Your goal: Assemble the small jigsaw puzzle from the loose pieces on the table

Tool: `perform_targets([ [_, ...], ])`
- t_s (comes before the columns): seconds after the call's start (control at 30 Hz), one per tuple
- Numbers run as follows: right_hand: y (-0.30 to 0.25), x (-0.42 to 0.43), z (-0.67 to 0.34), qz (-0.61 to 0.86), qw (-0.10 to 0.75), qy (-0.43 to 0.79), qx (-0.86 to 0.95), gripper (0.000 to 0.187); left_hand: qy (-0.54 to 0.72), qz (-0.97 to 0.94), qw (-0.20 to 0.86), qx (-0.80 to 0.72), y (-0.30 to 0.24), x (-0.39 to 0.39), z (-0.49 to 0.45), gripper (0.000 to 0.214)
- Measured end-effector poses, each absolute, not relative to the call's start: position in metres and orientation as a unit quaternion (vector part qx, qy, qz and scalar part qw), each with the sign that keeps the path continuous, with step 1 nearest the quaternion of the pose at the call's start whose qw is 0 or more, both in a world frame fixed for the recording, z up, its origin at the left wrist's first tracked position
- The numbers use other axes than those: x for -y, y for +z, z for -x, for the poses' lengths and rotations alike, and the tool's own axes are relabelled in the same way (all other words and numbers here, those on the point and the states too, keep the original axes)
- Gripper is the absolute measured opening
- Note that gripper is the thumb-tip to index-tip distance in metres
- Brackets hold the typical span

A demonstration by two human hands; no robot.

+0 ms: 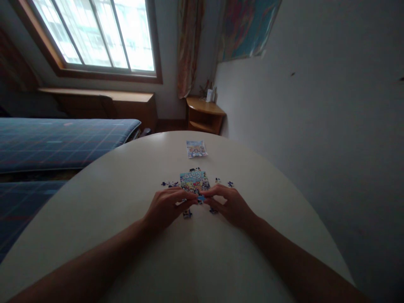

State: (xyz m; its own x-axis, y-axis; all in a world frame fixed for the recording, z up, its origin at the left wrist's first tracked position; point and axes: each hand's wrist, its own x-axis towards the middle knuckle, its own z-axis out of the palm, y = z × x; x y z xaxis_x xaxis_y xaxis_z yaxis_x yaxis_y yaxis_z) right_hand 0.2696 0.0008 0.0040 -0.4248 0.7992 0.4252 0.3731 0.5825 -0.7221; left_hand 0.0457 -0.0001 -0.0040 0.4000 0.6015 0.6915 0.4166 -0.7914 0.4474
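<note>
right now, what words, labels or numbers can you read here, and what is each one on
Nothing here reads clearly.
puzzle: pale lettering along its far edge, too blurred to read.
printed card, farther back on the table: print too small to read.
wall poster: no legible words.
The left hand and right hand cover the puzzle's near edge.

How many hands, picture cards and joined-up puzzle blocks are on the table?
Hands: 2 (left hand, right hand)
Picture card: 1
Joined-up puzzle block: 1
Total: 4
The loose pieces around the block are too small to count.
</note>
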Motion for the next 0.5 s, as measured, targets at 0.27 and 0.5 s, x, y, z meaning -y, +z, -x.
perform_targets([
  [0.27, 0.0030, 0.0006, -0.2694, 0.381, 0.402, 0.248, 0.795, 0.017, 0.440, -0.828, 0.112, -0.328, -0.0112, -0.0008, -0.0453, 0.018],
  [0.5, 0.0019, 0.0012, -0.2692, 0.377, 0.401, 0.252, 0.795, 0.018, 0.437, -0.830, 0.112, -0.329, -0.0098, 0.0011, -0.0459, 0.019],
])
